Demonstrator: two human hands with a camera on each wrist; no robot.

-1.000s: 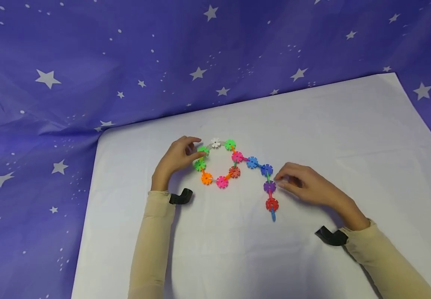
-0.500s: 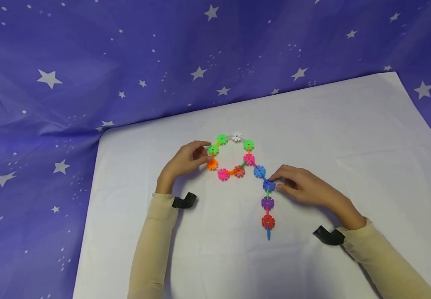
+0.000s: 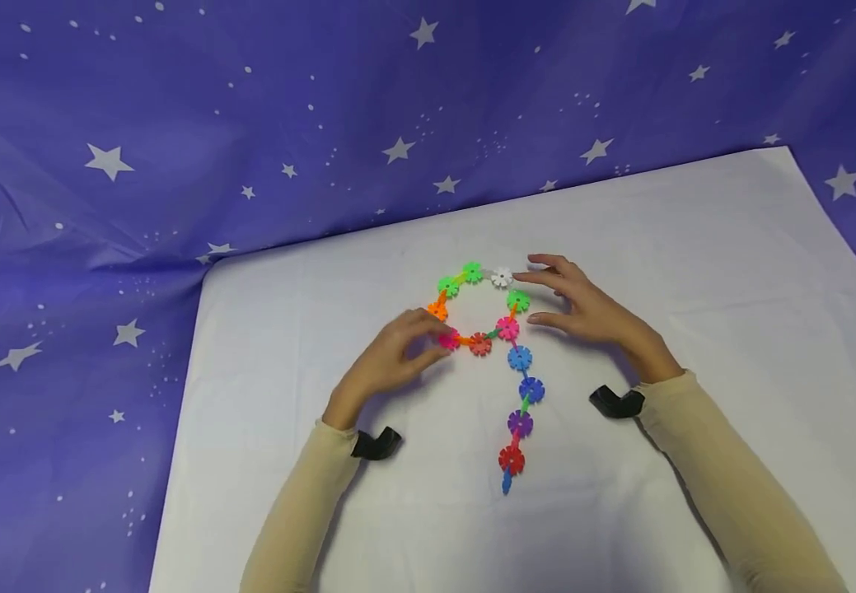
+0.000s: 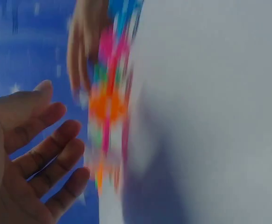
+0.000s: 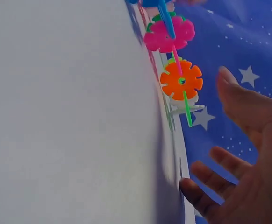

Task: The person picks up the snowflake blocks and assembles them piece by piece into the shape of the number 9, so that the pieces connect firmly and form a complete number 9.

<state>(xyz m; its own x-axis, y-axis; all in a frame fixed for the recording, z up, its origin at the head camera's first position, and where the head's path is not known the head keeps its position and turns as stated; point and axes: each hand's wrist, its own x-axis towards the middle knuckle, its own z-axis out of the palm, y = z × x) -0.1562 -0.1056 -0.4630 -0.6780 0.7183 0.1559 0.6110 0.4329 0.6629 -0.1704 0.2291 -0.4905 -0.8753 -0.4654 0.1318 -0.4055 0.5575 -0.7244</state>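
Observation:
A chain of notched plastic snowflake discs lies on the white-covered table, formed into a ring with a tail toward the front. My left hand [image 3: 401, 354] is at the ring's lower left, beside a pink disc [image 3: 448, 338]; in the blurred left wrist view its fingers are loosely bent with nothing between them. Over at the ring's right, my right hand [image 3: 583, 305] has its fingers spread near the white disc [image 3: 502, 277] and a green disc [image 3: 518, 301]. Whether its fingertips touch them, I cannot tell. The tail runs through a purple disc [image 3: 520, 423] to a red disc [image 3: 512, 459].
A white cloth covers the table [image 3: 694, 263]. Behind and to the left hangs a purple-blue curtain [image 3: 324, 99] with white stars. Black wrist straps or mounts [image 3: 377, 444] stick out at both sleeves.
The ring has shifted right and turned clockwise, and the tail has swung into a nearly straight line toward the front. My left hand moved right and nearer; my right hand left the blue disc and moved farther back.

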